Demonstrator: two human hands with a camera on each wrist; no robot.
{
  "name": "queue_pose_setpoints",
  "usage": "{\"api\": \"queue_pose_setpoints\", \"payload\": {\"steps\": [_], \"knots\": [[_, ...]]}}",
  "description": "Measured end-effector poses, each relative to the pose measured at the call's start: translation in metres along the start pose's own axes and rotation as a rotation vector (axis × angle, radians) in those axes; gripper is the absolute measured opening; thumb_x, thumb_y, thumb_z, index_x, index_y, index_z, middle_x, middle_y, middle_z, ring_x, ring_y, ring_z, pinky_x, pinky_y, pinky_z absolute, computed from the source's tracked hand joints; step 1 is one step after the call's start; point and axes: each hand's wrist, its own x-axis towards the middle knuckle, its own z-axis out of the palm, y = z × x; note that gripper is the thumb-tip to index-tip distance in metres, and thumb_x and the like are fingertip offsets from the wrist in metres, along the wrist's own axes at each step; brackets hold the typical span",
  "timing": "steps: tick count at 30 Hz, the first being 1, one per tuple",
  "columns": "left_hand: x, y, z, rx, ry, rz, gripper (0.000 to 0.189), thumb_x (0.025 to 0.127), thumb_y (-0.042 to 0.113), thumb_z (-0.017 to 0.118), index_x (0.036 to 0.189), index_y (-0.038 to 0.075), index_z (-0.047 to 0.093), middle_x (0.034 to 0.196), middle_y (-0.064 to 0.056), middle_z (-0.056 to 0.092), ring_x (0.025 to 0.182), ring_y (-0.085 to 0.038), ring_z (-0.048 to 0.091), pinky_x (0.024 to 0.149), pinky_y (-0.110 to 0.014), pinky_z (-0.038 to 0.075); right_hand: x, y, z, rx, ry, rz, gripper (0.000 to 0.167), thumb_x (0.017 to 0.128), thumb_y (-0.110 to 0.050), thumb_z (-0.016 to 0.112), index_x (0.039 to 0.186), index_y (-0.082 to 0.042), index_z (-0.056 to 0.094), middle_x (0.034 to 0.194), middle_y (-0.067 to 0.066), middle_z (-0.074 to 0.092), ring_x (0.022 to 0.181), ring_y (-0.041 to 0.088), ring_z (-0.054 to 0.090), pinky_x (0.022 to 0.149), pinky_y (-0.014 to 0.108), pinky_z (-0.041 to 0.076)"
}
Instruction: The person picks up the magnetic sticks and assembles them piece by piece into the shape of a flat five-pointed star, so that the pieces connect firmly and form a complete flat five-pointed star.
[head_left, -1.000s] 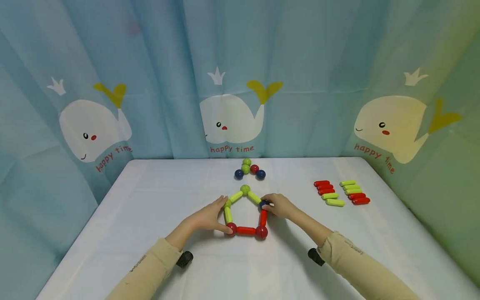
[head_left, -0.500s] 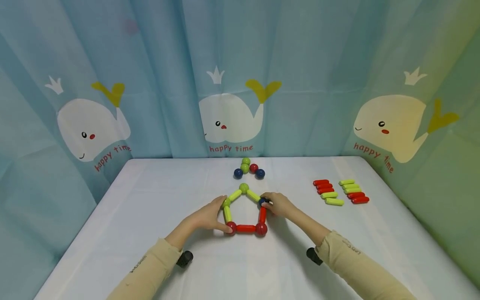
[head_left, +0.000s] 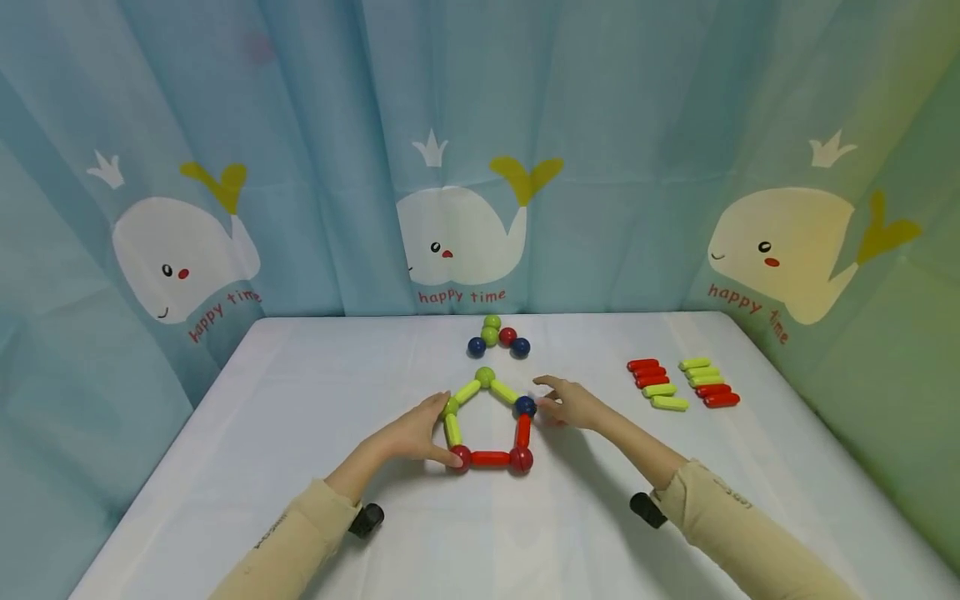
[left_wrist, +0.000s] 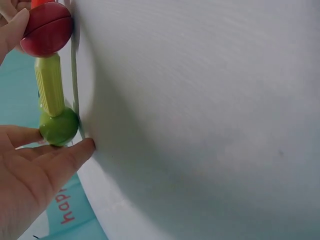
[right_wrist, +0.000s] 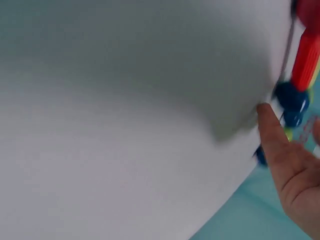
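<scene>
In the head view, a pentagon of toy rods and balls [head_left: 490, 458] lies flat on the table, with red rods below and right and yellow-green rods elsewhere. My left hand [head_left: 411, 435] spans its left side, thumb on the lower-left red ball [left_wrist: 48, 30] and fingers at the green ball [left_wrist: 59, 126] above. A yellow-green rod [left_wrist: 49, 85] joins those two balls. Just right of the dark blue corner ball [head_left: 525, 406], my right hand [head_left: 576, 405] holds nothing, index finger extended and fingers apart from the ball.
Several loose balls [head_left: 490, 337] in green, red and blue sit behind the pentagon. To the right lie two groups of red and yellow-green rods [head_left: 670, 403]. A whale-print curtain [head_left: 465, 233] hangs behind the white table [head_left: 315, 375].
My right hand has let go of the dark blue ball and moved a little to the right, its fingers spreading. The left hand keeps its place on the pentagon.
</scene>
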Motion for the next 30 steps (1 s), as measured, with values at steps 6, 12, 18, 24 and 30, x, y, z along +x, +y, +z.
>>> {"api": "queue_pose_setpoints", "payload": {"steps": [6,12,18,24,30], "knots": [[-0.015,0.003,-0.003,0.043,0.005,0.013,0.106,0.072,0.038,0.081,0.148,-0.001,0.019,0.155,-0.024,0.014,0.143,-0.038,0.018,0.113,-0.05,0.025,-0.02,0.03,-0.022,-0.019,0.075,-0.06,0.028,0.092,-0.008,0.057,0.114,0.01,0.056,0.095,0.023,0.066,0.073,0.021,0.063,0.064,0.03,0.055],[-0.032,0.049,0.002,0.205,0.028,0.177,0.064,0.083,0.032,0.071,0.138,0.008,0.048,0.148,-0.014,0.039,0.137,-0.031,0.035,0.109,-0.046,0.034,-0.026,0.059,-0.053,-0.155,0.298,-0.092,0.013,0.088,-0.002,0.059,0.096,0.008,0.062,0.078,0.017,0.064,0.067,0.023,0.059,0.061,0.033,0.051],[-0.022,0.078,0.03,0.234,0.092,0.29,0.028,0.088,0.02,0.066,0.115,0.013,0.067,0.104,0.002,0.069,0.085,-0.006,0.058,0.075,-0.019,0.047,-0.031,0.086,-0.076,-0.359,0.406,0.017,0.006,0.082,0.004,0.061,0.088,0.007,0.061,0.078,0.017,0.063,0.071,0.027,0.057,0.069,0.045,0.051],[-0.005,0.079,0.045,0.198,0.183,0.271,0.021,0.086,0.017,0.069,0.106,0.011,0.07,0.095,0.001,0.07,0.087,-0.008,0.062,0.076,-0.02,0.049,-0.037,0.11,-0.086,-0.389,0.367,0.095,0.007,0.081,0.007,0.061,0.088,0.007,0.061,0.079,0.018,0.061,0.072,0.028,0.054,0.072,0.046,0.051],[0.0,0.08,0.05,0.177,0.208,0.259,0.023,0.081,0.022,0.074,0.1,0.01,0.071,0.091,0.002,0.071,0.085,-0.009,0.062,0.075,-0.02,0.048,-0.039,0.12,-0.085,-0.503,0.319,0.086,0.011,0.082,0.004,0.064,0.074,-0.001,0.058,0.07,0.009,0.054,0.066,0.022,0.049,0.061,0.036,0.047]]}}
